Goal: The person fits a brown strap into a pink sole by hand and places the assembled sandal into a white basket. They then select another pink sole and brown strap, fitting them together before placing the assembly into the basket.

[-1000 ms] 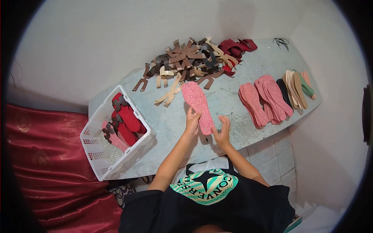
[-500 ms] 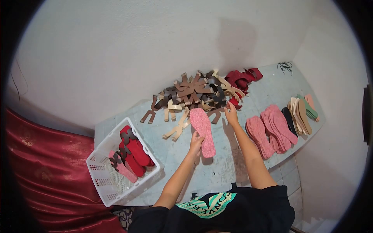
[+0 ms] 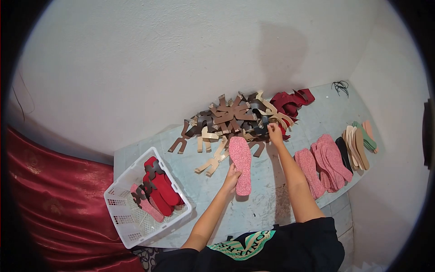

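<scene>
My left hand (image 3: pixel 232 179) is closed around the lower part of a pink speckled shoe insole (image 3: pixel 241 158), held above the table with its wide end pointing away from me. My right hand (image 3: pixel 274 134) is at the right front of a heap of cut sandal straps (image 3: pixel 231 111) in brown, black and cream. Its fingers are pinched together at the edge of a black strap (image 3: pixel 263 125); the exact contact is too small to see clearly. Beside that hand lie a cream strap (image 3: pixel 277 113) and dark red straps (image 3: pixel 290 103).
A white plastic basket (image 3: pixel 177 213) at the left holds red and pink soles with dark straps. At the right lie stacks of pink insoles (image 3: pixel 330 161), then black, beige and green ones (image 3: pixel 368 136). Black cords (image 3: pixel 340 88) rest in the far corner, against the walls.
My right hand's fingers have drawn together at the black strap. The left hand still holds the pink insole, now turned more upright. The whole view has shifted slightly.
</scene>
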Tool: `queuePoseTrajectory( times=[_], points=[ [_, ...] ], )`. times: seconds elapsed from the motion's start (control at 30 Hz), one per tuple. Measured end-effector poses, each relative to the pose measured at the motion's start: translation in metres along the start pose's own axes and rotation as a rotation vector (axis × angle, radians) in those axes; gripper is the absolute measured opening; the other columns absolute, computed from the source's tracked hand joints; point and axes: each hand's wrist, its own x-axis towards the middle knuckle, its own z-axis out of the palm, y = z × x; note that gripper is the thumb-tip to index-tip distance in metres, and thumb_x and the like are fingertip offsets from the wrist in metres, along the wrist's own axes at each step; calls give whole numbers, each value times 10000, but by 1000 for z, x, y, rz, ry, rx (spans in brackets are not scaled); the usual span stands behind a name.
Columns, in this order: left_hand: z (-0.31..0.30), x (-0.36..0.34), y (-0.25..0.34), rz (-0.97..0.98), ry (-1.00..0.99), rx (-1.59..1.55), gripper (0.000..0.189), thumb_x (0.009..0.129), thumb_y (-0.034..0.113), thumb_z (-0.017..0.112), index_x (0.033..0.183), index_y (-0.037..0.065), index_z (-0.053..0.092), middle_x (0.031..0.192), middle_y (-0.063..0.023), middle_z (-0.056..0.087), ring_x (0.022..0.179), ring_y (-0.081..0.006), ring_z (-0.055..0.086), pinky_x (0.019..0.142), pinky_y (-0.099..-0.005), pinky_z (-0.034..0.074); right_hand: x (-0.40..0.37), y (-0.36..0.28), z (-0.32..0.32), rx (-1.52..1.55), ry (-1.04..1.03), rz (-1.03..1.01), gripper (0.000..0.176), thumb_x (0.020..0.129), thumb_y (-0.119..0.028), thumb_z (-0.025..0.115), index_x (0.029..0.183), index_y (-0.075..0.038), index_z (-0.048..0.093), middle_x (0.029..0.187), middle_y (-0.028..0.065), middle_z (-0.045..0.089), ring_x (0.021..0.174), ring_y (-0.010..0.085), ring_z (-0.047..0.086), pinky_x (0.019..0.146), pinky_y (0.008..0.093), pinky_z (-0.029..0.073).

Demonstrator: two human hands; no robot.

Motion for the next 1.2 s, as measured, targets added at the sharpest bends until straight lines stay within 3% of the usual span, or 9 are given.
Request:
queuePoseTrajectory(
  times=[0.33,0.37,0.47,0.53,0.67,0.73,0.77,0.87,1.2],
  points=[
    [-18,-46,16,137,-35,261,548,876,-20,421,1375,48,205,1228,-93,498,1067,-164,527,877,-296,434,-41,-120,-46,1,-151,-276,176,915,-183,486,957,-17,525,764,43,529,676,113,495,623,255,409],
    [-14,-57,25,144,-32,255,548,876,-20,421,1375,48,205,1228,-93,498,1067,-164,527,877,-296,434,-46,-135,-51,-46,-187,-421,189,903,-189,499,991,-22,508,793,147,585,632,202,549,605,310,429],
    [-7,-86,42,-16,-7,274,530,867,-53,373,1366,43,222,1293,-96,434,1156,-172,457,971,-287,351,-67,-195,-68,-53,-422,-412,177,898,-181,515,970,-20,523,769,128,575,617,153,530,580,281,413],
    [-12,-97,42,-3,-134,334,535,862,-57,379,1365,42,227,1279,-94,447,1148,-166,466,955,-289,373,-86,-230,-74,165,-445,-411,140,904,-146,520,961,-18,529,746,4,534,661,36,458,576,199,374],
    [7,-136,59,-63,-187,149,544,861,-40,427,1362,40,233,1234,-89,485,1089,-149,509,890,-284,438,-122,-271,-82,627,-491,-355,148,933,-150,478,1002,-23,508,811,-18,513,733,2,443,632,146,356],
    [7,-147,51,-42,-189,115,552,863,-26,454,1364,35,230,1238,-92,483,1090,-154,511,898,-286,434,-137,-272,-86,963,-720,-83,172,938,-172,467,995,-17,514,855,-7,536,754,12,449,655,159,367],
    [7,-152,47,-29,-240,112,556,862,-28,454,1365,31,226,1245,-94,478,1096,-156,509,902,-287,432,-153,-274,-73,669,-523,-112,212,938,-218,470,985,-18,523,826,-6,562,675,45,495,582,202,409],
    [17,-177,47,-23,-238,105,567,856,-45,432,1374,20,211,1289,-101,443,1135,-157,482,931,-283,405,-181,-240,-53,-406,-327,-772,155,859,-268,567,918,-126,591,643,69,610,523,237,595,454,329,440],
    [-11,-209,25,77,-320,300,569,877,9,439,1382,-6,179,1369,-106,349,1244,-162,360,1023,-298,279,-203,-237,-55,-547,-528,-833,103,844,-216,555,901,-131,555,699,68,628,610,252,617,489,350,464]
  ],
)
